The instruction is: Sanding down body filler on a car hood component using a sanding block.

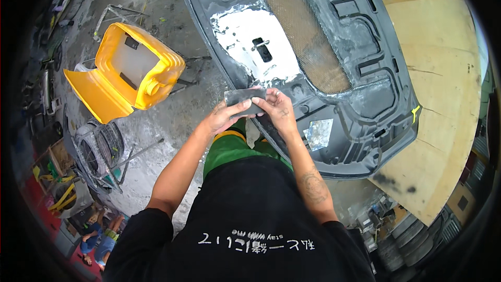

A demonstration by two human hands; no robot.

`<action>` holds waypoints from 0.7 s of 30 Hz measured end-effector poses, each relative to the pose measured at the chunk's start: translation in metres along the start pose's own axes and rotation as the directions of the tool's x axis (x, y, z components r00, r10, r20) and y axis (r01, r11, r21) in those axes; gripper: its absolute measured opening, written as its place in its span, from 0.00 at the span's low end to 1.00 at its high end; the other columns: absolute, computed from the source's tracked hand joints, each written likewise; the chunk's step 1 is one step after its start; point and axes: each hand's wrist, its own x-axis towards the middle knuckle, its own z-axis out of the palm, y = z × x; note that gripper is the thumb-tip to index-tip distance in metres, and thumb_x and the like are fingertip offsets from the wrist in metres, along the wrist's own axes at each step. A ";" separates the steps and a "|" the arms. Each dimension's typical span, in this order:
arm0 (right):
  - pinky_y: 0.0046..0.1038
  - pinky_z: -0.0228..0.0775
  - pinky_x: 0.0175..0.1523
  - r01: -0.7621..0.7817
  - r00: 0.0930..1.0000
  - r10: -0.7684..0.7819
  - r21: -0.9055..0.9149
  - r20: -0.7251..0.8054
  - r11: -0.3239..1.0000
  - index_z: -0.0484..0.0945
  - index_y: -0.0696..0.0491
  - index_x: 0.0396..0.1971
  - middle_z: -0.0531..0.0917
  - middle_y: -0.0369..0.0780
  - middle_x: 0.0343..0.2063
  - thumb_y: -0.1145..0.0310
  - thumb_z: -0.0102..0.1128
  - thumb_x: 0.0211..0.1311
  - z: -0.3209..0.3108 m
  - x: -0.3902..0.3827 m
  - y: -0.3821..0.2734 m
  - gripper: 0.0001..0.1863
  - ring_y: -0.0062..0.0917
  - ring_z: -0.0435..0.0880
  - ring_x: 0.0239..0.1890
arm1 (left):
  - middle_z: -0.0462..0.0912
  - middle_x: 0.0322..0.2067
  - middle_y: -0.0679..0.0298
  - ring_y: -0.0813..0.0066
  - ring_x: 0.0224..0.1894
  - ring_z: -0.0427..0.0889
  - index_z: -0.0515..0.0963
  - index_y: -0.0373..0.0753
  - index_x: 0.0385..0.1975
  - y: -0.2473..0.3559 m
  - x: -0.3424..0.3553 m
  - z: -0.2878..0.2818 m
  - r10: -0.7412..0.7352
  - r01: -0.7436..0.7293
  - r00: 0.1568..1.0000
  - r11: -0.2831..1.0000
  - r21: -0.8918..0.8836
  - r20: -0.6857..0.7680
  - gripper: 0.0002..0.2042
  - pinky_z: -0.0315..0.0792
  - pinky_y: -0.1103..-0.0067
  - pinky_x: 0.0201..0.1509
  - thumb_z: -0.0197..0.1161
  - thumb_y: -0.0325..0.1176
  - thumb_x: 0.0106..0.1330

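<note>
In front of my body, a small dark grey piece of sandpaper (241,95) is stretched between my two hands. My left hand (223,119) grips its left end, thumb lying on top. At the other end my right hand (278,108) pinches it between thumb and fingers. Just beyond is a large dark grey moulded car hood panel (342,120), with a smeared white patch (245,36) around a slot and a brown mesh strip (308,31) beside it. A grey, whitish-stained sheet (320,133) lies on the panel, right of my right forearm.
A cut-open yellow plastic canister (169,68) with its flap folded out stands at the left. Wire coils (96,143) and a metal stand (128,164) sit below it. A wooden board (438,89) extends behind the panel at right. Two people (99,240) appear at lower left.
</note>
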 end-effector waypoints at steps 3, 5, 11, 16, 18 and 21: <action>0.18 0.79 0.30 0.112 0.978 -0.130 -0.113 -0.163 0.987 0.74 0.58 0.47 0.83 0.34 0.30 0.77 0.77 0.57 0.007 0.004 -0.011 0.21 0.17 0.85 0.32 | 0.80 0.59 0.57 0.69 0.58 0.80 0.71 0.35 0.69 0.001 0.001 -0.001 -0.052 0.046 0.996 0.996 -0.082 -0.072 0.27 0.74 0.69 0.65 0.62 0.44 0.75; 0.18 0.79 0.31 0.089 0.990 -0.092 -0.032 -0.108 0.996 0.74 0.57 0.47 0.83 0.34 0.31 0.76 0.77 0.57 -0.006 0.010 -0.008 0.21 0.17 0.84 0.32 | 0.80 0.58 0.57 0.69 0.57 0.81 0.72 0.35 0.67 -0.005 0.000 0.001 0.001 -0.004 0.984 1.000 -0.019 -0.178 0.26 0.74 0.69 0.65 0.62 0.44 0.75; 0.18 0.77 0.33 0.105 0.994 -0.104 0.018 -0.042 0.994 0.75 0.55 0.48 0.83 0.33 0.33 0.74 0.78 0.57 -0.032 0.002 -0.006 0.22 0.15 0.84 0.33 | 0.85 0.47 0.62 0.75 0.53 0.82 0.77 0.33 0.58 -0.008 -0.011 0.027 0.142 -0.130 0.932 0.990 0.057 -0.333 0.20 0.73 0.76 0.61 0.66 0.39 0.73; 0.22 0.76 0.37 0.437 0.828 -0.552 -0.509 -0.093 0.741 0.81 0.55 0.40 0.82 0.34 0.37 0.73 0.81 0.52 -0.038 -0.007 -0.003 0.18 0.17 0.83 0.35 | 0.85 0.38 0.69 0.84 0.41 0.79 0.83 0.33 0.47 -0.030 -0.009 0.039 0.224 -0.095 0.844 0.957 0.274 -0.488 0.13 0.72 0.82 0.48 0.68 0.36 0.71; 0.22 0.76 0.40 0.372 0.877 -0.465 -0.444 -0.119 0.815 0.84 0.55 0.37 0.82 0.35 0.38 0.73 0.81 0.51 -0.045 -0.015 0.001 0.15 0.19 0.82 0.35 | 0.85 0.36 0.69 0.83 0.40 0.79 0.84 0.34 0.45 -0.031 -0.003 0.049 0.279 -0.105 0.850 0.922 0.374 -0.448 0.11 0.72 0.82 0.47 0.68 0.35 0.71; 0.21 0.77 0.47 0.467 0.876 -0.481 -0.194 -0.029 0.862 0.85 0.57 0.48 0.84 0.36 0.42 0.74 0.78 0.57 -0.052 -0.025 0.008 0.19 0.19 0.83 0.38 | 0.85 0.36 0.69 0.83 0.40 0.80 0.85 0.34 0.43 -0.027 -0.001 0.067 0.275 -0.085 0.857 0.910 0.405 -0.437 0.11 0.73 0.81 0.46 0.68 0.36 0.71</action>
